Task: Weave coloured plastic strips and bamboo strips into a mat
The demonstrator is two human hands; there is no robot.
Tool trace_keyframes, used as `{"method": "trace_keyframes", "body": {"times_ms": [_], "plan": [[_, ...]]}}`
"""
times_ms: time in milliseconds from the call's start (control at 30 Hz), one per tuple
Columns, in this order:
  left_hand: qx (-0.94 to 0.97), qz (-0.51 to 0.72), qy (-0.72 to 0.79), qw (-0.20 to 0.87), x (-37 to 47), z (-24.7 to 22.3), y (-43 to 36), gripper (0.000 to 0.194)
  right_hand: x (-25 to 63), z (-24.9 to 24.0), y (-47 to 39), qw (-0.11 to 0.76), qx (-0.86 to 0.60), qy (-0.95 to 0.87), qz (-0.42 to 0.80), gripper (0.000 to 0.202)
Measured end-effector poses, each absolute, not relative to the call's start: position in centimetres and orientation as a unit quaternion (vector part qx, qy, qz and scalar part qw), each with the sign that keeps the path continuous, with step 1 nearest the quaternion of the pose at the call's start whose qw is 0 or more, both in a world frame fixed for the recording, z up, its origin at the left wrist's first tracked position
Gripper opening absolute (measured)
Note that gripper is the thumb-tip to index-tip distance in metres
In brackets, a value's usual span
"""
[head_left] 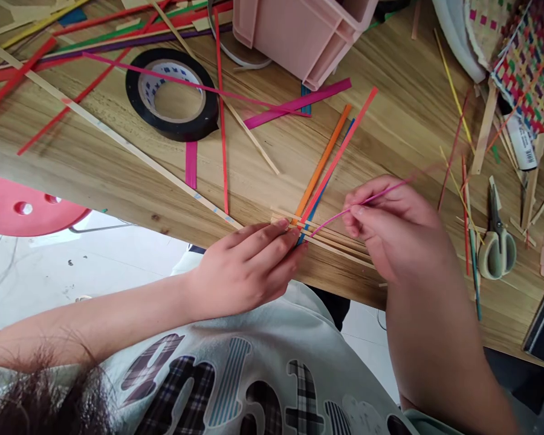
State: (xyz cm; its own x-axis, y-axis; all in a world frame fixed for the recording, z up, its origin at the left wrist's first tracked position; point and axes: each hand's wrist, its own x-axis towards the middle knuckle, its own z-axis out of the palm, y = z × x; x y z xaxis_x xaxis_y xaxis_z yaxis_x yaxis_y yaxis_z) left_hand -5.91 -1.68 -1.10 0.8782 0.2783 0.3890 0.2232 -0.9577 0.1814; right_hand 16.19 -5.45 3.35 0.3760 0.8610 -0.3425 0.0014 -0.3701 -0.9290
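Note:
Thin pale bamboo strips (pixel 340 240) lie side by side at the table's front edge. Crossing them are an orange strip (pixel 324 163), a red strip (pixel 342 151) and a blue strip (pixel 320 196), which slant away up the table. My left hand (pixel 254 263) holds the crossing down with its fingertips; its thumb is hidden. A thin magenta strip (pixel 333 219) runs from beside those fingertips to my right hand (pixel 385 223), which pinches it between thumb and fingers above the pale strips. The far end of the magenta strip is blurred.
Black tape (pixel 136 90) lies at the left among loose coloured strips. A pink plastic basket (pixel 290 30) stands at the back. Scissors (pixel 496 248), a white tube (pixel 521 142) and a colourful woven piece (pixel 532 66) are to the right. A red stool (pixel 27 205) stands beyond the edge.

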Motion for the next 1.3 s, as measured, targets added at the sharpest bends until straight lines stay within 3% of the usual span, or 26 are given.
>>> {"method": "trace_keyframes", "body": {"times_ms": [100, 200, 300, 433, 500, 800, 1000, 1300], "plan": [[0.966, 0.213, 0.131, 0.069, -5.9, -1.2, -1.7, 0.035, 17.0, 3.7, -6.3, 0.512, -0.697, -0.273, 0.422, 0.013], [0.966, 0.213, 0.130, 0.073, -5.9, -1.2, -1.7, 0.035, 18.0, 4.0, -8.1, 0.471, -0.738, -0.294, 0.383, 0.011], [0.964, 0.214, 0.135, 0.078, -5.9, -1.2, -1.7, 0.034, 18.9, 4.3, -10.2, 0.363, -0.795, -0.389, 0.291, 0.018], [0.964, 0.215, 0.137, 0.082, -5.8, -1.1, -1.8, 0.033, 20.0, 4.5, -12.2, 0.155, -0.771, -0.590, 0.185, 0.010], [0.963, 0.215, 0.138, 0.083, -5.8, -1.1, -1.9, 0.032, 20.4, 4.3, -12.6, 0.115, -0.745, -0.636, 0.166, 0.008], [0.964, 0.204, 0.145, 0.095, -5.8, -0.9, -2.0, 0.031, 20.4, 3.4, -12.6, 0.111, -0.708, -0.692, 0.094, 0.008], [0.970, 0.177, 0.131, 0.100, -5.7, -0.6, -1.8, 0.028, 19.9, 3.9, -12.0, 0.114, -0.716, -0.676, 0.129, 0.011], [0.969, 0.170, 0.150, 0.102, -5.5, -0.7, -2.1, 0.025, 19.1, 6.3, -12.4, 0.036, -0.703, -0.704, 0.094, 0.007]]}}
